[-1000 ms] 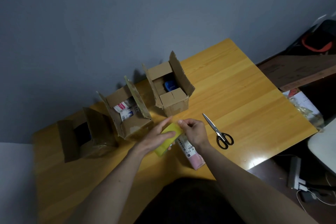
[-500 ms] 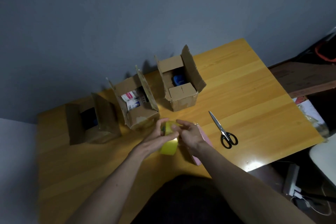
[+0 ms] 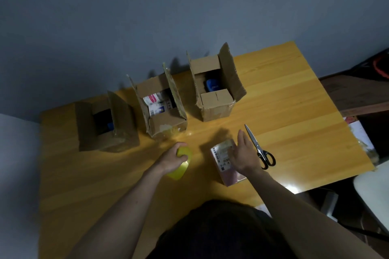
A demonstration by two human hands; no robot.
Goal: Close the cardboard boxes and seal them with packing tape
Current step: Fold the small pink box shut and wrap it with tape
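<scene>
A yellow wooden table (image 3: 284,99) stands against a grey wall. The left hand (image 3: 171,159) curls its fingers around the yellow packing tape (image 3: 181,169). Beyond this grip, three cardboard boxes (image 3: 164,109) stand with flaps up. The right hand (image 3: 244,153), flat with straight fingers, is over a pink packet (image 3: 223,157), with the scissors (image 3: 260,149) just beside it. I think the loose tape end may stick back onto the roll. The tape end is hidden, and the box contents are too dark to read.

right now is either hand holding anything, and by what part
The left hand grips the yellow roll of packing tape by its upper outer rim. The right hand holds nothing; its straight fingers hover over the small pink labelled package.
</scene>
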